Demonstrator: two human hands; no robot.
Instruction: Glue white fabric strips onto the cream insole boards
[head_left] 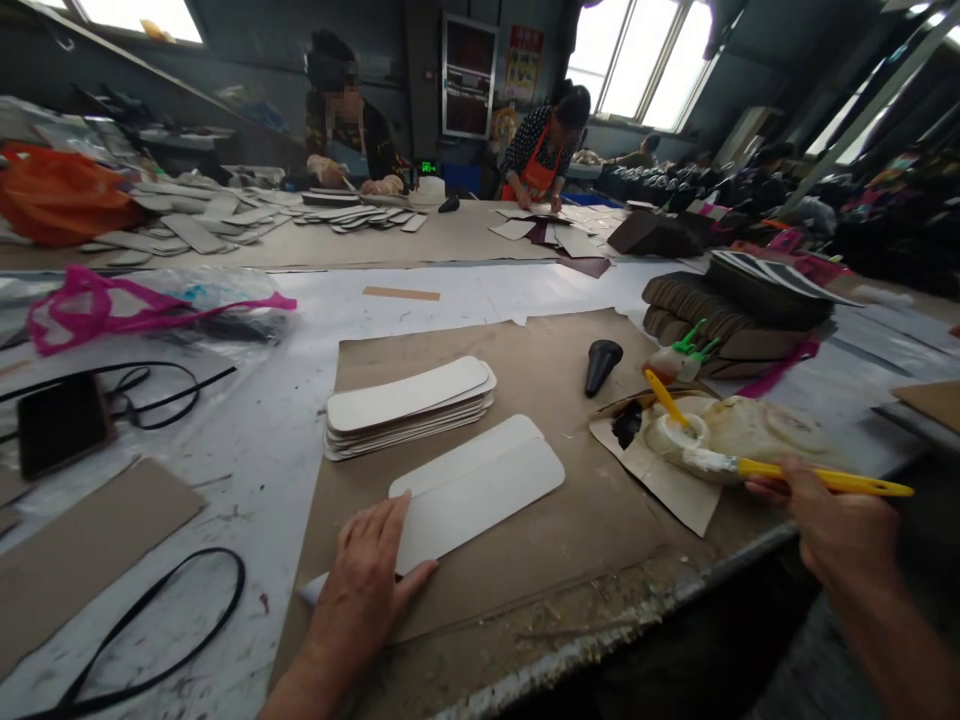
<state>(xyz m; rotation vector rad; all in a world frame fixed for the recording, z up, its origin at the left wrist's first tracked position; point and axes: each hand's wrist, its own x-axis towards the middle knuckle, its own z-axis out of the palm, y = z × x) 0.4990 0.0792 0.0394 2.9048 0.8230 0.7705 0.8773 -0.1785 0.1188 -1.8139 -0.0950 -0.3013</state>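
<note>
My left hand (367, 580) lies flat with fingers out on the near end of a long white rounded card piece (480, 495), which rests on a sheet of brown paper (540, 545). A second white piece peeks out from under it. Behind them sits a stack of the same white pieces (409, 405). My right hand (832, 525) grips a yellow-handled brush (817, 478) whose bristles reach into a glue-caked container (679, 435). Another yellow brush (664, 395) stands in that container.
A black cone-shaped object (601, 362) and a small bottle with green clips (679, 358) lie beyond the glue. Brown stacked material (720, 320) sits at right, a phone (60, 420) with black cables at left. Two people work at the far table (450, 235).
</note>
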